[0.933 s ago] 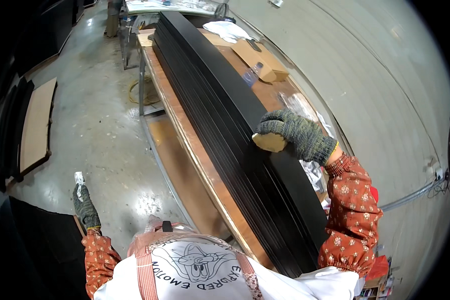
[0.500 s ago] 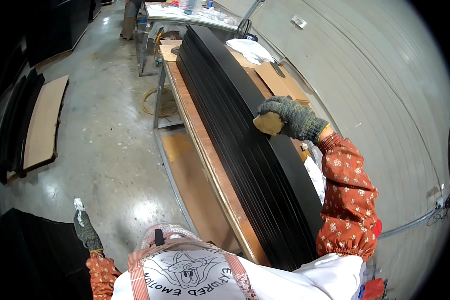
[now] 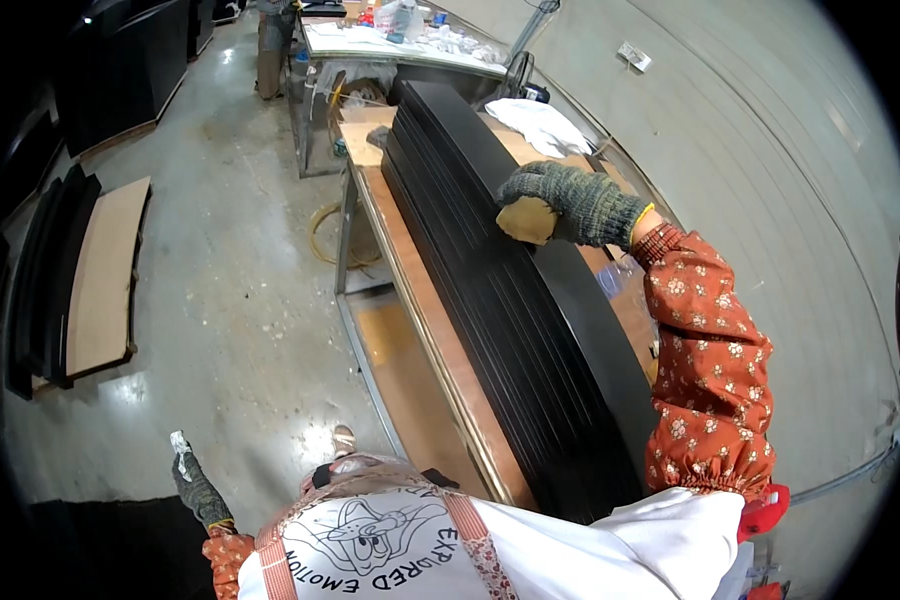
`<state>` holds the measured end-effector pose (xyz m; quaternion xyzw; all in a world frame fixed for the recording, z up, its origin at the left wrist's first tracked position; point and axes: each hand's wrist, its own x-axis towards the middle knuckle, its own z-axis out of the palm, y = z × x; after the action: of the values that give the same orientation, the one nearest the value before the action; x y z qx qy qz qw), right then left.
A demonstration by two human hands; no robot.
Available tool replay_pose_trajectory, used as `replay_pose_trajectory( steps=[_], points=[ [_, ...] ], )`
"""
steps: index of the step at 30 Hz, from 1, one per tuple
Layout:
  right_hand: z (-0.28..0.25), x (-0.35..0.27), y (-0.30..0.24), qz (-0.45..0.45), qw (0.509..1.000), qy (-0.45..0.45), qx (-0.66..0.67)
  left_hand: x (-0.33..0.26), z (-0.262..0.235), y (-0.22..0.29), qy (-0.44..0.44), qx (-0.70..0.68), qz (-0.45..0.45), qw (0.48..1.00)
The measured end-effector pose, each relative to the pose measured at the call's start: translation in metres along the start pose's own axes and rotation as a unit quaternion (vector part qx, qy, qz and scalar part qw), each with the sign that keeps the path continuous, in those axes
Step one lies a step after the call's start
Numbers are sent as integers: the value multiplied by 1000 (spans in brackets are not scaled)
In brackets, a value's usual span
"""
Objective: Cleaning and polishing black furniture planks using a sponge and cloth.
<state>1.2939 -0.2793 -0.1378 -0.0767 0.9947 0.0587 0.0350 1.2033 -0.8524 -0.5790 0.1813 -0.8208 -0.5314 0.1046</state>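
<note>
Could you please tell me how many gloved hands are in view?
2: the right hand rests on the black panel stack; the left hand hangs low above the floor.

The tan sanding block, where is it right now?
In the head view, right of centre: the sanding block is under the gloved right hand, pressed on the top edge of the stack of black panels on the workbench.

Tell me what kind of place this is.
Probably a workshop or small factory. A tall stack of long black panels stands on a wooden workbench, more boards lie on the bare concrete floor, and the right hand on the stack wears a work glove.
</note>
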Motion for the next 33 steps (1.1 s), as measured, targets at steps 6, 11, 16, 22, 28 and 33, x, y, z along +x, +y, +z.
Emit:
replay_pose_trajectory(
  steps=[6, 11, 16, 22, 28, 33],
  points=[
    [-20, 1, -21, 1, 1000, 21, -8, 6, 11, -9, -19, -51, 16, 998],
    [-22, -34, -30, 70, 997, 7, 5, -2, 0, -1, -59, -17, -10, 998],
    [-41, -46, -28, 86, 995, 35, -29, 14, 4, -9, -102, -7, -26, 994],
    [-48, -58, -23, 89, 992, 78, -46, 47, 20, -13, -193, 2, -42, 980],
    [-37, -64, -1, 120, 991, 60, 3, 67, 45, 128, -135, -94, 87, 982],
    [-41, -104, -10, 215, 968, 116, -50, 86, 99, 147, -241, -110, 103, 959]
  ],
)
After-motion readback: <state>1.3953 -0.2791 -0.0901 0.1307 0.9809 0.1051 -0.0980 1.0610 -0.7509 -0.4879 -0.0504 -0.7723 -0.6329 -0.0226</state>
